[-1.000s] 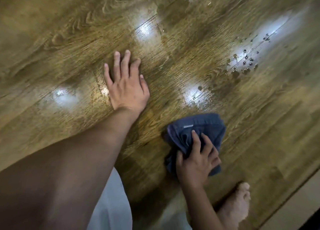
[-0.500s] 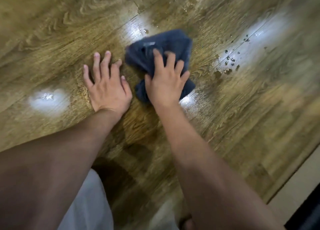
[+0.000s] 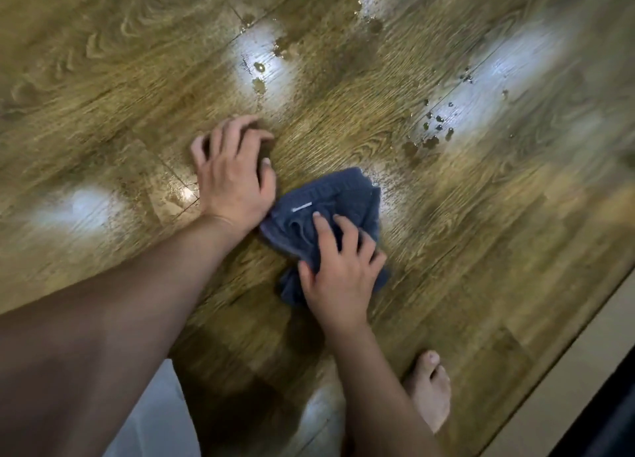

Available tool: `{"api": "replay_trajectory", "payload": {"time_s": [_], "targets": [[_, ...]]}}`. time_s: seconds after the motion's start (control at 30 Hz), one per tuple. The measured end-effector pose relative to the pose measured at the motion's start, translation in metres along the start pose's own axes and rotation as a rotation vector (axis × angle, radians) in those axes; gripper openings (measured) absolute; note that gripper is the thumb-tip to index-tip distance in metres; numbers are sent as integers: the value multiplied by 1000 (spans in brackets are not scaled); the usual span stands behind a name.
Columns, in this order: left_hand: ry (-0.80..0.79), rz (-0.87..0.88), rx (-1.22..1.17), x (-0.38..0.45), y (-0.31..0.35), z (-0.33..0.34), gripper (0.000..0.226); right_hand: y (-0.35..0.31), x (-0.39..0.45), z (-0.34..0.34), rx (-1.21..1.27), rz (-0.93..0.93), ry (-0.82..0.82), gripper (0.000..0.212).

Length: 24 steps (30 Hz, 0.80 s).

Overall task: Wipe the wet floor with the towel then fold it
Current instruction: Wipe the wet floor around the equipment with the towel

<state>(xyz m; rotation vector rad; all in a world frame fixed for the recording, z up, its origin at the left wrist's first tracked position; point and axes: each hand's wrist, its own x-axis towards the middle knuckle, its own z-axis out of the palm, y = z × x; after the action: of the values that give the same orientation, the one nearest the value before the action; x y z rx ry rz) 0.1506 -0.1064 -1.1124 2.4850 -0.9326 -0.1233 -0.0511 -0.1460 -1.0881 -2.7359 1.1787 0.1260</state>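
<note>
A crumpled dark blue towel (image 3: 330, 202) lies on the brown wood-grain floor (image 3: 103, 78) near the middle of the view. My right hand (image 3: 340, 274) presses down on its near half, fingers spread over the cloth. My left hand (image 3: 233, 171) rests on the bare floor just left of the towel, fingers arched, its thumb side touching the towel's edge. Water drops (image 3: 429, 133) sit on the floor to the right and beyond the towel, and more water drops (image 3: 275, 51) lie farther ahead near a bright light reflection.
My bare foot (image 3: 429, 388) stands on the floor at the lower right. A pale strip (image 3: 577, 370) borders the floor along the right edge, with something dark beyond it. Light clothing (image 3: 154, 419) shows at the bottom.
My right hand has dragged the towel back toward me and to the right, from beyond my left hand to beside its wrist. My left hand's fingers have lifted into an arch.
</note>
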Motion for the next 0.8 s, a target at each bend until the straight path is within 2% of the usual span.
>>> {"api": "replay_trajectory", "payload": {"time_s": [0.07, 0.2, 0.3, 0.47, 0.57, 0.67, 0.73, 0.8], "targets": [[3, -51, 74, 1, 7, 10, 34, 32, 46, -8, 0, 111, 43, 73], [-19, -34, 176, 2, 3, 17, 35, 109, 165, -25, -22, 559, 131, 65], [-30, -38, 187, 2, 6, 16, 36, 138, 217, -39, -14, 689, 117, 60], [-78, -62, 174, 2, 12, 13, 37, 94, 173, -34, -61, 558, 135, 62], [-65, -62, 147, 2, 13, 13, 35, 35, 90, -17, 16, 398, 112, 71], [-30, -47, 130, 4, 12, 13, 33, -23, 0, 1, 46, 219, 11, 79], [-46, 9, 89, 11, 17, 14, 34, -36, -35, 5, 53, 147, -55, 80], [-90, 163, 27, 19, 27, 19, 33, -23, -37, 8, 72, 108, -42, 78]]}}
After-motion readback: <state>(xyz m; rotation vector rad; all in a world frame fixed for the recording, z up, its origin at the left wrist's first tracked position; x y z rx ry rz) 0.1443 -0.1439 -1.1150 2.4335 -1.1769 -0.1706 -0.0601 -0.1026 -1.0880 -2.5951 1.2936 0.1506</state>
